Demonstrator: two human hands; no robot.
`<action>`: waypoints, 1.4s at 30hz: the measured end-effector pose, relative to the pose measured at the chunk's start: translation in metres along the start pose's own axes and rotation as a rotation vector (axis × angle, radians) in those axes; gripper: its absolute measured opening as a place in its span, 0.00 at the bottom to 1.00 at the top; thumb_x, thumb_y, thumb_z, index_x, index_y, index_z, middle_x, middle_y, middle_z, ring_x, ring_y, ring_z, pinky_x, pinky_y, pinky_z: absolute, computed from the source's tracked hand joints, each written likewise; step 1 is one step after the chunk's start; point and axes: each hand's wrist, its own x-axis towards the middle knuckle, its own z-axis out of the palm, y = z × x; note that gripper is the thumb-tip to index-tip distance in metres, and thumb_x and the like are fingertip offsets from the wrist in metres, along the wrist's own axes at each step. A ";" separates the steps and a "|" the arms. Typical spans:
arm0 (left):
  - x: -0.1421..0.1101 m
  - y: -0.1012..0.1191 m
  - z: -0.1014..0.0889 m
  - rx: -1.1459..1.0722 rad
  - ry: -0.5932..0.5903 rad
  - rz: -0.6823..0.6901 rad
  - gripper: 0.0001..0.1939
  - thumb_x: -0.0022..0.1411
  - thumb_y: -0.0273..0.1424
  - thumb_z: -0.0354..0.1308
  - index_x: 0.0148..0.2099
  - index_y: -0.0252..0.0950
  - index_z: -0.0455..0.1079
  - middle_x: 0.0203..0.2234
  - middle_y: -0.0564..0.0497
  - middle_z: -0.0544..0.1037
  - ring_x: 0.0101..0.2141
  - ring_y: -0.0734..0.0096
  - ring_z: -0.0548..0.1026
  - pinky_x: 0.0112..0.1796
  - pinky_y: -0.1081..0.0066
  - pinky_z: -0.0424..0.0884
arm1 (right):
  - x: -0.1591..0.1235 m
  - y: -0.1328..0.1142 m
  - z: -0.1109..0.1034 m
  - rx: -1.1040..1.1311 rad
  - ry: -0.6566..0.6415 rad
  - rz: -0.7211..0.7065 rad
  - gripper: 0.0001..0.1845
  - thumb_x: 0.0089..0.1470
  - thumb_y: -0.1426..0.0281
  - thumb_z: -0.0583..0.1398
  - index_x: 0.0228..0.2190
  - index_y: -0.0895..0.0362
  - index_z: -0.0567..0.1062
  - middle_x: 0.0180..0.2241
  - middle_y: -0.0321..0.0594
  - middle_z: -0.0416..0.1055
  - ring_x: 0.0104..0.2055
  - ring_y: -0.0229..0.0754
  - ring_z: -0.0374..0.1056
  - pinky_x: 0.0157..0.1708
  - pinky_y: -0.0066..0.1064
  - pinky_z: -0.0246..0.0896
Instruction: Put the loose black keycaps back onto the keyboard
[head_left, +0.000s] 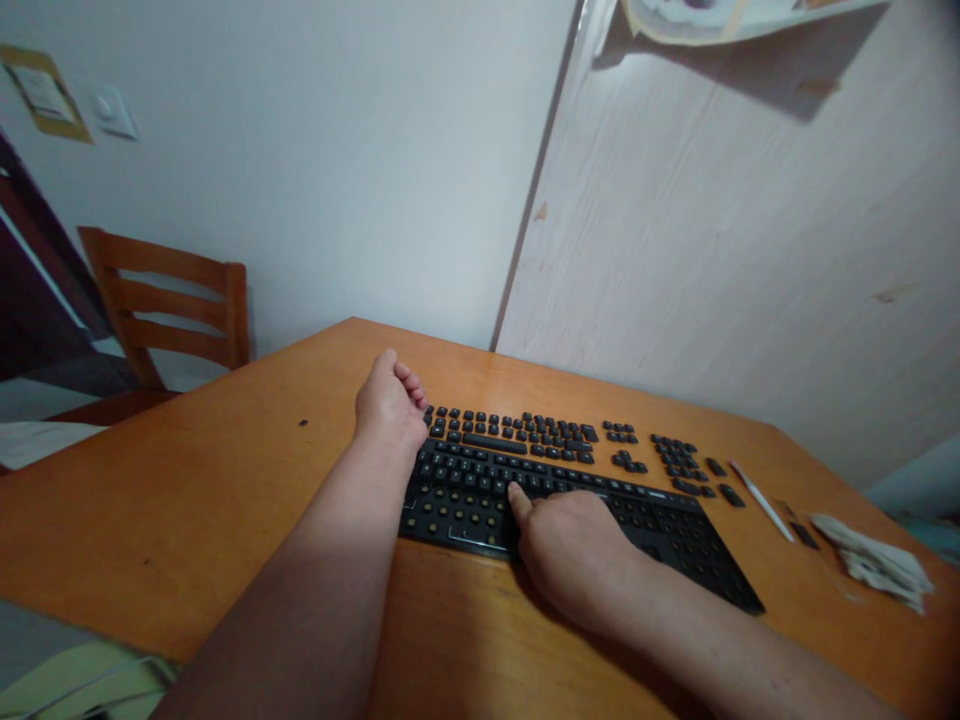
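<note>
A black keyboard [472, 540] lies on the wooden table, with keycaps fitted along its upper rows and bare key sockets in the lower rows and at the right. My right hand [570, 540] rests over its middle. The index finger stretches onto a key in a fitted row, while the other fingers are folded under. Beyond the keyboard's upper left corner, my left hand [394, 405] has its fingers curled beside the loose keycaps [480, 428]; whatever lies between its fingertips is hidden. These black caps are laid out in rows behind the keyboard, including a long space bar [495, 443].
At the right lie more loose keycaps [679, 460], a white pen-like stick [763, 503], a small dark piece [805, 535] and a crumpled pale cloth [874, 560]. One small black piece [303, 422] sits apart at the left. A wooden chair [176, 310] stands beyond the table's left edge.
</note>
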 end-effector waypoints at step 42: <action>-0.002 -0.003 0.003 0.063 -0.048 -0.006 0.16 0.60 0.39 0.54 0.25 0.38 0.56 0.14 0.59 0.60 0.15 0.78 0.56 0.19 0.74 0.54 | -0.005 0.030 -0.009 0.217 0.102 0.007 0.20 0.59 0.69 0.53 0.47 0.50 0.81 0.39 0.43 0.82 0.39 0.49 0.78 0.37 0.36 0.67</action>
